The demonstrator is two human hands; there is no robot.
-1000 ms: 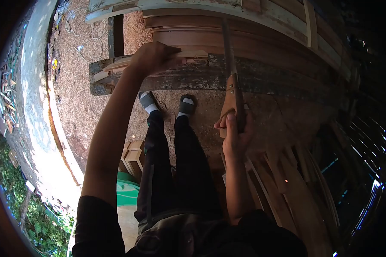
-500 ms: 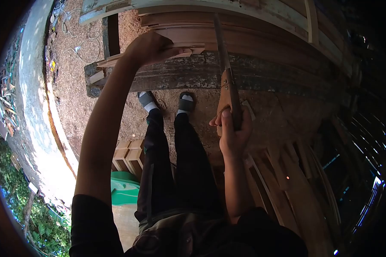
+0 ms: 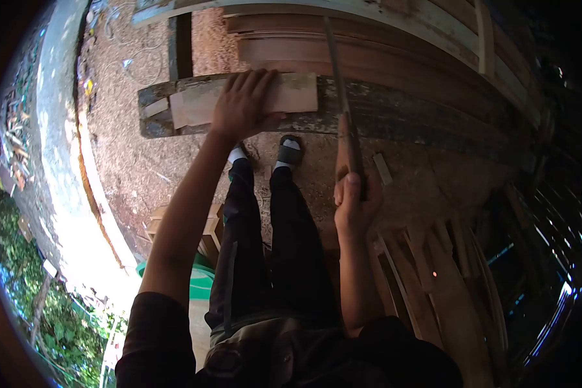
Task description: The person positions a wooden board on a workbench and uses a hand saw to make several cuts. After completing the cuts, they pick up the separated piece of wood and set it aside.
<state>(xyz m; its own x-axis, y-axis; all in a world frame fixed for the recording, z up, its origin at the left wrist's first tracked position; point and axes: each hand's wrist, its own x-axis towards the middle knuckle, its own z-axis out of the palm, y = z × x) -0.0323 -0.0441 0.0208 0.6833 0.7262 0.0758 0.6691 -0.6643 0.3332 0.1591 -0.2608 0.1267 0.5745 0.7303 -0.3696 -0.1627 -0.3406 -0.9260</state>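
A short pale board (image 3: 294,94) lies flat across the dark, weathered bench plank (image 3: 394,107). My left hand (image 3: 244,107) grips it from above, the fingers reaching over its far edge and the thumb along the near side. In my right hand (image 3: 357,204) is a handsaw (image 3: 346,145), its wooden handle wrapped by the fingers. The narrow blade points away from me, passing above the bench to the right of the board, apart from it. A small wood offcut (image 3: 156,107) sits at the bench's left end.
Long brown planks (image 3: 291,52) lie beyond the bench, below a pale wooden frame (image 3: 427,32). More boards (image 3: 446,291) lean at the lower right. Wooden box-like pieces (image 3: 213,226) and a green plastic item (image 3: 200,283) stand by my left leg. Sawdust covers the ground (image 3: 136,161).
My left hand has laid the board, earlier held on edge beyond the bench, flat on the plank. The handsaw stays in my right hand, nearly in place. The view has shifted slightly.
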